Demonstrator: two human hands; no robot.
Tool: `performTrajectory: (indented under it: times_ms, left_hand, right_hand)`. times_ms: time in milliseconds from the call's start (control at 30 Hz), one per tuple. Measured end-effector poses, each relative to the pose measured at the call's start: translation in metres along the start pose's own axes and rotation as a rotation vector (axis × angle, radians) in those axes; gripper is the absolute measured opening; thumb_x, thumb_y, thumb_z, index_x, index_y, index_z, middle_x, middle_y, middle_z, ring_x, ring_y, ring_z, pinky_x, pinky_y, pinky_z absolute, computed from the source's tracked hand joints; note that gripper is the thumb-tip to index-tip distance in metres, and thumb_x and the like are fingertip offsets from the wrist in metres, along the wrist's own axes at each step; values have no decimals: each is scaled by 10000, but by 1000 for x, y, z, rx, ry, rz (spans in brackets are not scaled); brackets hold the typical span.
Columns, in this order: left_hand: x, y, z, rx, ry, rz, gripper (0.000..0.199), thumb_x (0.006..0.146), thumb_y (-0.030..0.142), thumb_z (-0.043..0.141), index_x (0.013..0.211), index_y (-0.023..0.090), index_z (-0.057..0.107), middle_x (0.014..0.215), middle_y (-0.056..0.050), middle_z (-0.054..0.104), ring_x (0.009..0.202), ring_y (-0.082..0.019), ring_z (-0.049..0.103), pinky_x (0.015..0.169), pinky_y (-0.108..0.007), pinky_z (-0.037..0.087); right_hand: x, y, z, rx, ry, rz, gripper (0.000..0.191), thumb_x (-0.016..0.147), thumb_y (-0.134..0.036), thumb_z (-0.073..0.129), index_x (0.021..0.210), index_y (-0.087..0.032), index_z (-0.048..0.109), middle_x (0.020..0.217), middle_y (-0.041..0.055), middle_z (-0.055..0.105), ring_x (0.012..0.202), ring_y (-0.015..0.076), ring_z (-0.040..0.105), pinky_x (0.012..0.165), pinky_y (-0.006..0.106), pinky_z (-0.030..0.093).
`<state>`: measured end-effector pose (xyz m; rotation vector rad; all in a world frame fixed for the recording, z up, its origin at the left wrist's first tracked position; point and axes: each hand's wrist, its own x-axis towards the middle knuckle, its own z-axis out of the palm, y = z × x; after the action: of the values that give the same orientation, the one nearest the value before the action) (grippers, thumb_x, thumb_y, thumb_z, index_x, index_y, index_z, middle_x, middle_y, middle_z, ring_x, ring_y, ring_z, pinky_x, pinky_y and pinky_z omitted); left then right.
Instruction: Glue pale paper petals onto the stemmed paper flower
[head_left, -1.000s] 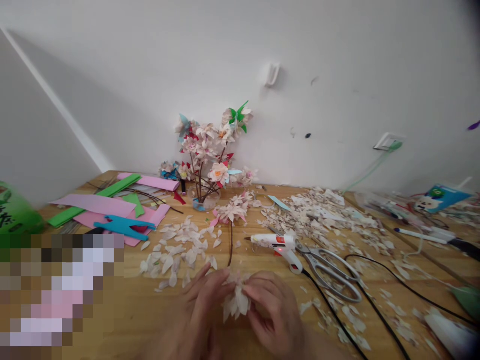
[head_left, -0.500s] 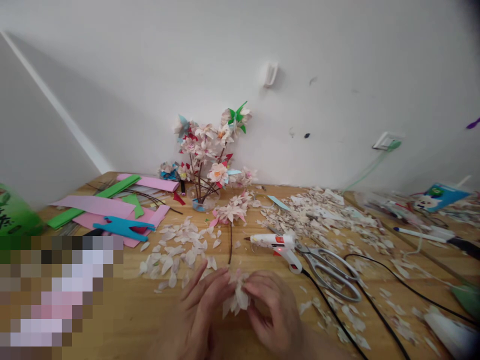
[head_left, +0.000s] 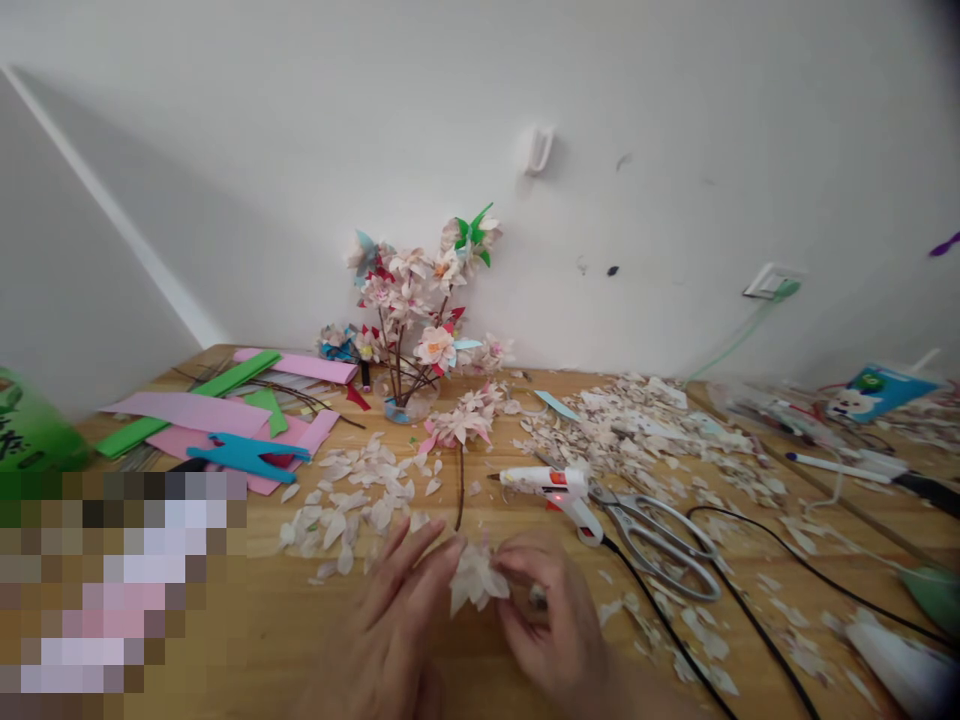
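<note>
Low over the near part of the table, a pale white flower with pointed petals is held between my two hands. My left hand closes on its left edge, the index fingertip against the petals and the thumb mostly hidden. On the other side, my right hand pinches the flower's right edge between thumb and curled fingers. Just beyond them lies a pinkish flower on a brown stem, its stem pointing toward me. A white glue gun with a red light lies to the right of that stem.
Silver scissors lie beside the black cable. Loose petals spread left of centre, with a bigger heap at right. Crepe paper strips and a blue cut piece lie left. A flower-filled glass stands behind.
The white flower has turned and tipped, so its petals now face me more openly. My fingers have shifted slightly around its edges; the things on the table stay put.
</note>
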<state>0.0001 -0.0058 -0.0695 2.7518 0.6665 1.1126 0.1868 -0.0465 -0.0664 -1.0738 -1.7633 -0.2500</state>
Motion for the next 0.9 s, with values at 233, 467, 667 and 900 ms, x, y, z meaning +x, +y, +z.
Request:
performTrajectory:
  times_ms: [233,467,667,900]
  left_hand:
    - [2,7,-2,-224,147,10,856,629,-77,352,1399,237,147,1289,-99,497,1294,-242,361,1040,-523,340]
    - [-7,1,3,-205,18,-43,952,542,-78,340,1409,271,160,1427,-89,358,1306,-277,342,972,-469,433]
    - [-4,-2,6,-205,-36,38,971,505,-67,340,1414,220,157,1469,-117,286,1330,-289,287,1002,-535,368]
    - [-4,1,3,-257,-14,-92,960,525,-33,368,1415,243,139,1451,-111,320,1336,-305,269,997,-560,364]
  right_hand:
    - [-1,0,-1,21,-13,-22,349,727,-1,442,1015,-194,473,809,48,619,726,192,601,632,325,512]
    - [0,-1,0,20,-36,-23,354,724,-7,443,1019,-201,465,807,45,619,707,189,597,610,318,512]
    - [1,-1,1,20,-44,-11,360,723,-10,435,1023,-207,457,808,46,627,712,195,597,613,331,509]
    - [2,-1,0,31,-38,-33,374,709,-1,437,1023,-204,458,812,44,628,710,190,605,617,324,512]
